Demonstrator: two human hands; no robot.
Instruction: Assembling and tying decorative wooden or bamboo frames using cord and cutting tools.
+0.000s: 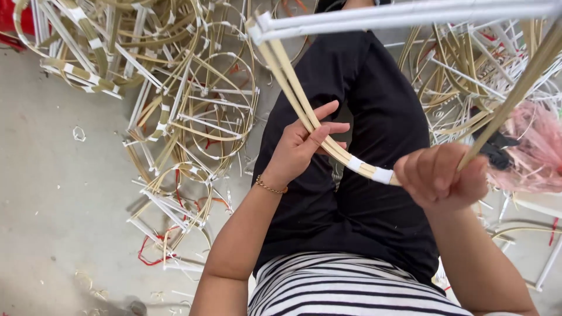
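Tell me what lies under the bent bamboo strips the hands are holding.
Under the bamboo strips are the person's black trousers, and the grey floor beyond them. The right hand covers the strips' bend, and the left hand hides part of them.

The bent frame (328, 143) is made of pale, matt split cane or bamboo strips, bound at the joints with smooth white tape (383, 174). The straight rods (410, 14) across the top are wrapped in white, probably paper or plastic, though blur hides which. The floor (52, 193) is seen as dull grey concrete, slightly rough. The trousers (374, 117) are matt black cloth.
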